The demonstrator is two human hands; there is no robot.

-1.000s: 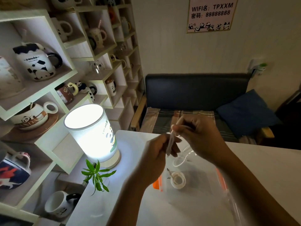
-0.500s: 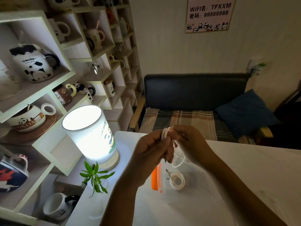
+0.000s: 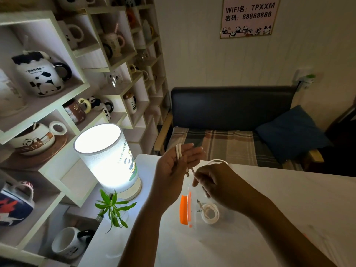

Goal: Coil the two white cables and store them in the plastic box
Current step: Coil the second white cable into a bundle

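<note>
One cable [image 3: 210,213], smooth white cord in a round coil, already lies in the clear plastic box [image 3: 192,218] with its orange clip on the pale desk [image 3: 289,199]. Second cable [image 3: 179,151]: part-looped, unfinished by my reckoning. Right hand [image 3: 215,182] pinches its loose length; left hand [image 3: 173,164], fingers half open, cradles the loops.

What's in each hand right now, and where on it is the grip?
Both hold the second white cable. The left hand holds its folded loops against the palm; the right hand pinches the loose run near the plug end. The first coiled cable lies unheld in the plastic box.
</note>
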